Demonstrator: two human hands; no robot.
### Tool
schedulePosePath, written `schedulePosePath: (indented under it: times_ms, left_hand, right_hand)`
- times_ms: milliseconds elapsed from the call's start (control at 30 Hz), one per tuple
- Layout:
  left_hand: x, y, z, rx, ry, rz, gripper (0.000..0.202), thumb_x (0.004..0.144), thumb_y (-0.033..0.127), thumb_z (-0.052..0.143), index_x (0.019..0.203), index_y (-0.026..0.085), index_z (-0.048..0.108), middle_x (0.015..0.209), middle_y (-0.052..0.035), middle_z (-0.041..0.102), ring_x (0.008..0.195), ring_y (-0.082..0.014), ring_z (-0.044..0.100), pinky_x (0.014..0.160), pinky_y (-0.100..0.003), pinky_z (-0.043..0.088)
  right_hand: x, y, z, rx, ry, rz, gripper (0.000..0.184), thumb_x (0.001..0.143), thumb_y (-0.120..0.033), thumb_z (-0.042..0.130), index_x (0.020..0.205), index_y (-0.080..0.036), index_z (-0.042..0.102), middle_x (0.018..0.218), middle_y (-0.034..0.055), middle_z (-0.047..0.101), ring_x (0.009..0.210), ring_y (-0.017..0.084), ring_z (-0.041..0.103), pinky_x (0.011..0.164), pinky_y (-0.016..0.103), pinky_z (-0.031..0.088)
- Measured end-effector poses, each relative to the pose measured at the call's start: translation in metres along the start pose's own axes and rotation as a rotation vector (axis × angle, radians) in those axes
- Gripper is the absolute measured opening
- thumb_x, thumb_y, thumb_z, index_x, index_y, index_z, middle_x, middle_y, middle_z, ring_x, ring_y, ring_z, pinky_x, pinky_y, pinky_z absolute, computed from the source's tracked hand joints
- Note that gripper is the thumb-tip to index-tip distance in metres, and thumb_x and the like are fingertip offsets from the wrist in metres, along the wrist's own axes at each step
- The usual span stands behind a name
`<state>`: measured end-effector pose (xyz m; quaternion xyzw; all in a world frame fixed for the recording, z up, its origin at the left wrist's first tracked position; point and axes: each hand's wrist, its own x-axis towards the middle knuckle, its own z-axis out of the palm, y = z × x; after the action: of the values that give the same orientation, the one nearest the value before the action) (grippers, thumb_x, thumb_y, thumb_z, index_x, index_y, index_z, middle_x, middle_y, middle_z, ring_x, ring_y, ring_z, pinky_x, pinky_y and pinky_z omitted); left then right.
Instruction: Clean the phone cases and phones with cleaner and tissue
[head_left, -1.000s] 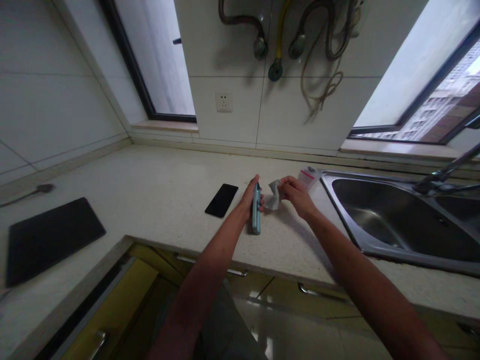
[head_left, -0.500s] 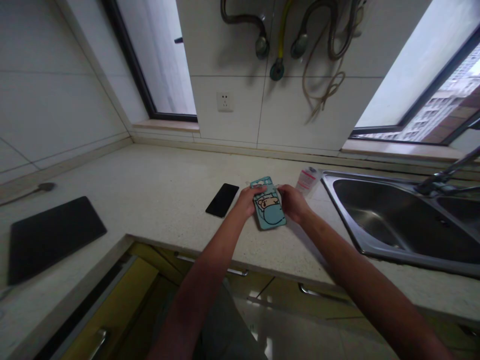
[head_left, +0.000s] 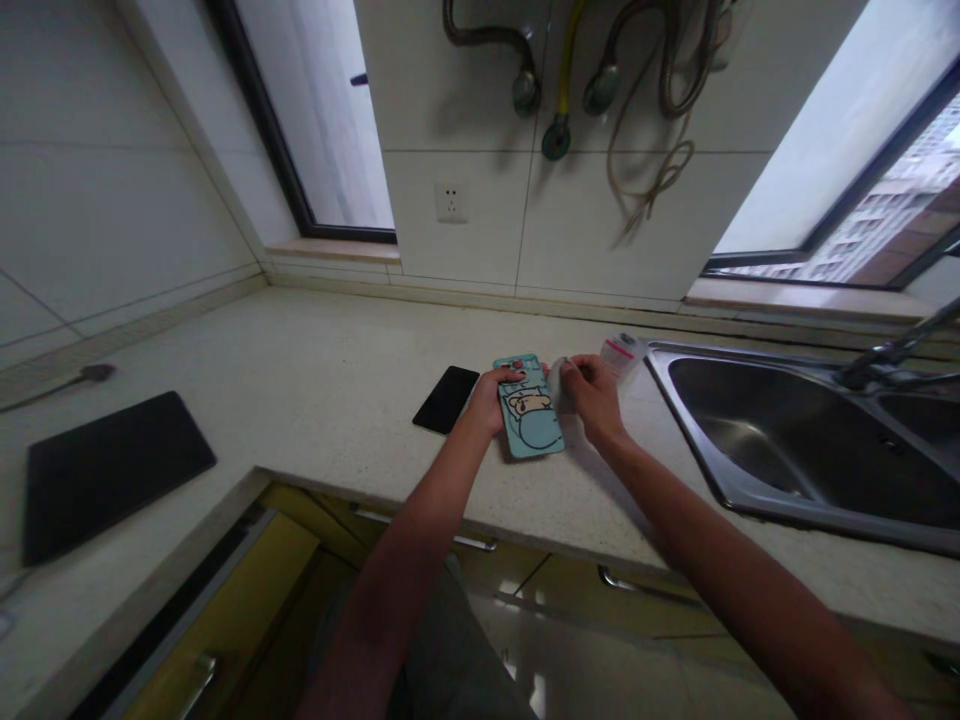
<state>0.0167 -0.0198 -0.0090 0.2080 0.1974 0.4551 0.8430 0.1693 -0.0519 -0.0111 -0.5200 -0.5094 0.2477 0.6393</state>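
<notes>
A teal phone case (head_left: pixel 534 425) with a cartoon drawing on its back is in my left hand (head_left: pixel 491 395), thumb across its upper part. Close to the case's right edge, my right hand (head_left: pixel 592 390) is closed in a pinch on a whitish, see-through piece of plastic film (head_left: pixel 557 383). Whether the film still touches the case I cannot tell. A dark phone (head_left: pixel 445 398) lies flat on the counter just left of my left hand. Behind my right hand lies a clear plastic bag (head_left: pixel 624 350) with a pink and white label, partly covered by the hand.
The pale stone counter (head_left: pixel 330 370) runs along a tiled wall. To the right sits a steel sink (head_left: pixel 757 420) with a tap (head_left: pixel 877 365). A dark flat panel (head_left: pixel 116 470) and a thin rod with a dark end (head_left: pixel 96 373) lie at left. Drawers are below.
My right hand has moved slightly up and away from the case's edge, with the whitish film now showing between them. The case has shifted a little to the left in my left hand.
</notes>
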Motion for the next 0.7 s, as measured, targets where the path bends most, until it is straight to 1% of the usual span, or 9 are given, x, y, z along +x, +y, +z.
schedulePosePath:
  times_ms: [100,167,200,267,367,433,500,567,700]
  left_hand:
    - [-0.001,-0.001,-0.002,0.030,-0.033,-0.089,0.032,0.063,0.002,0.053,0.090,0.011,0.066,0.088,-0.0132,0.076,0.088,-0.0277,0.073,0.095,-0.051,0.051]
    - [-0.001,-0.002,-0.002,0.026,-0.041,-0.130,0.022,0.068,0.004,0.054,0.085,0.013,0.065,0.075,-0.0091,0.074,0.075,-0.0246,0.073,0.092,-0.051,0.053]
    - [-0.001,-0.003,-0.001,0.022,-0.039,-0.157,0.016,0.072,0.006,0.054,0.082,0.013,0.065,0.069,-0.0073,0.072,0.070,-0.0233,0.072,0.090,-0.050,0.054]
    - [-0.001,-0.003,0.001,0.016,-0.016,-0.206,0.009,0.080,0.014,0.055,0.078,0.013,0.064,0.061,-0.0059,0.068,0.065,-0.0224,0.071,0.087,-0.047,0.055]
    - [0.000,-0.003,0.004,-0.004,0.039,-0.216,0.024,0.088,0.026,0.052,0.070,0.014,0.062,0.061,-0.0082,0.068,0.068,-0.0233,0.071,0.082,-0.042,0.057]
    - [0.000,-0.003,0.006,-0.030,0.063,-0.206,0.034,0.092,0.032,0.049,0.066,0.015,0.061,0.062,-0.0098,0.069,0.069,-0.0238,0.071,0.079,-0.040,0.057]
    - [0.001,-0.002,0.007,-0.064,0.069,-0.188,0.039,0.094,0.037,0.045,0.067,0.015,0.062,0.065,-0.0104,0.069,0.070,-0.0240,0.072,0.078,-0.039,0.057]
    - [0.002,-0.002,0.006,-0.098,0.078,-0.147,0.042,0.096,0.040,0.042,0.071,0.014,0.064,0.067,-0.0103,0.070,0.072,-0.0241,0.072,0.078,-0.039,0.057]
    - [0.005,0.000,0.004,-0.122,0.122,-0.080,0.042,0.095,0.045,0.044,0.077,0.013,0.066,0.074,-0.0115,0.072,0.076,-0.0250,0.072,0.079,-0.040,0.057]
  right_hand:
    - [0.001,-0.006,-0.003,0.019,0.171,-0.112,0.022,0.083,-0.043,0.059,0.088,-0.021,0.054,0.074,-0.0028,0.053,0.065,0.014,0.050,0.058,0.026,0.041]
    - [-0.002,-0.009,-0.004,-0.023,0.191,-0.187,0.021,0.087,-0.041,0.057,0.091,-0.021,0.054,0.076,-0.0017,0.055,0.067,0.014,0.053,0.060,0.027,0.043]
    - [-0.004,-0.009,-0.003,-0.069,0.171,-0.213,0.020,0.088,-0.041,0.055,0.092,-0.021,0.055,0.077,-0.0009,0.057,0.068,0.015,0.055,0.061,0.027,0.045]
    - [-0.008,-0.007,-0.001,-0.209,0.051,-0.251,0.019,0.091,-0.039,0.052,0.096,-0.021,0.057,0.080,0.0018,0.063,0.070,0.017,0.060,0.065,0.030,0.048]
    - [-0.015,0.001,0.003,-0.453,-0.213,-0.331,0.022,0.093,-0.034,0.049,0.104,-0.021,0.062,0.093,0.0082,0.072,0.082,0.023,0.067,0.076,0.038,0.053]
    - [-0.017,0.005,0.005,-0.550,-0.322,-0.405,0.026,0.093,-0.027,0.047,0.109,-0.020,0.065,0.107,0.0113,0.073,0.096,0.026,0.068,0.086,0.041,0.053]
    - [-0.018,0.006,0.006,-0.588,-0.366,-0.477,0.030,0.092,-0.022,0.046,0.112,-0.020,0.067,0.121,0.0124,0.070,0.109,0.027,0.065,0.095,0.043,0.051]
    - [-0.019,0.004,0.006,-0.609,-0.395,-0.519,0.032,0.092,-0.020,0.047,0.116,-0.020,0.068,0.127,0.0129,0.067,0.115,0.027,0.063,0.100,0.044,0.049]
    - [-0.024,-0.005,0.006,-0.696,-0.431,-0.555,0.033,0.088,-0.015,0.053,0.114,-0.022,0.072,0.121,0.0116,0.070,0.116,0.030,0.059,0.098,0.048,0.048]
